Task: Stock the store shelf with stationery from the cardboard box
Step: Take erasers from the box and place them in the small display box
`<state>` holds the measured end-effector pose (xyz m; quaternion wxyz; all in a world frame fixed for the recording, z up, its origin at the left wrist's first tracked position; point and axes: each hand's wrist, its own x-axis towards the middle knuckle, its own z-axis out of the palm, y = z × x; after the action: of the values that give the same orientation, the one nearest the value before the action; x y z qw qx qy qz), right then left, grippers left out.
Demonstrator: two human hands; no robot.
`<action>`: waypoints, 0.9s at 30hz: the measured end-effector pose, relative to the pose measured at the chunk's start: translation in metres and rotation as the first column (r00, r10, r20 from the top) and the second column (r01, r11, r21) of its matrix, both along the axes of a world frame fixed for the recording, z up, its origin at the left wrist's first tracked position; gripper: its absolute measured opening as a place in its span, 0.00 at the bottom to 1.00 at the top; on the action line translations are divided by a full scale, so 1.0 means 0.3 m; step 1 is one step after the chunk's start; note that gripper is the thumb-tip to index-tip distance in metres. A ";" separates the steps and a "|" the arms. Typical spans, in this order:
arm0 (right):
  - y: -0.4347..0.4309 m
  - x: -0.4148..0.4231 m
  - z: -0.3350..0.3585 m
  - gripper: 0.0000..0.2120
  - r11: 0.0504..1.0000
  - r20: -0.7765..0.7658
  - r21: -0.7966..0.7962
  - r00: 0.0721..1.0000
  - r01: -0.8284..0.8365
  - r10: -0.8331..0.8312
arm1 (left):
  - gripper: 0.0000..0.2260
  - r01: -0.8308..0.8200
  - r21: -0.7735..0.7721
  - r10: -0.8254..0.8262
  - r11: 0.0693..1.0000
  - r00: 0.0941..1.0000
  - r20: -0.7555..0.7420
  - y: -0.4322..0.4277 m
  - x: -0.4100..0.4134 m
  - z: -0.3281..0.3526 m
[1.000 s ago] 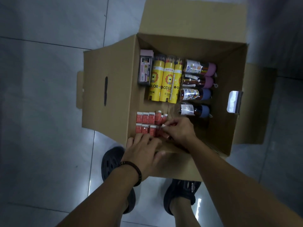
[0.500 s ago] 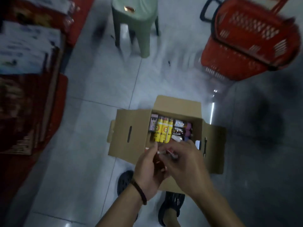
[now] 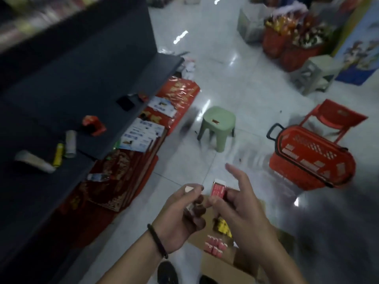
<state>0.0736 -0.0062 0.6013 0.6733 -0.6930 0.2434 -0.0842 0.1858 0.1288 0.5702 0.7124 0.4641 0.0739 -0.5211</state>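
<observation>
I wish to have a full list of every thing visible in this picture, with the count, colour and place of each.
small cardboard eraser box: one, red with white end, pinched in right hand
small pale item: one, whitish, in left hand, blurred
open cardboard carton: one, brown, floor under the hands
small boxes: several, pink-red, in rows inside the carton
metal store shelf: one, dark grey, left
loose shelf goods: few, red, yellow, pale, on the shelf
plastic stool: one, pale green, floor centre
plastic shopping basket: one, red, black handle, floor right
left hand: one, black bead bracelet, centre
right hand: one, centre
</observation>
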 end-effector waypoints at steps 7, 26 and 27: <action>0.320 0.159 0.337 0.19 0.955 0.193 -0.088 0.936 -0.284 0.296 | 0.13 -0.153 -0.074 0.167 0.985 0.950 0.264 0.425 0.032 0.448; 1.868 0.638 0.791 0.12 0.850 0.482 -0.300 0.700 -0.434 0.527 | 0.10 -0.611 -0.299 0.663 0.733 0.544 0.515 1.998 0.219 0.839; 1.918 0.661 0.801 0.13 0.839 0.486 -0.325 0.684 -0.436 0.544 | 0.10 -0.610 -0.310 0.667 0.729 0.533 0.520 2.056 0.233 0.844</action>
<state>0.2718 0.5691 0.8417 0.6449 -0.7353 -0.1687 -0.1220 0.2558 0.7457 0.8234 0.8576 0.5114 -0.0149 -0.0521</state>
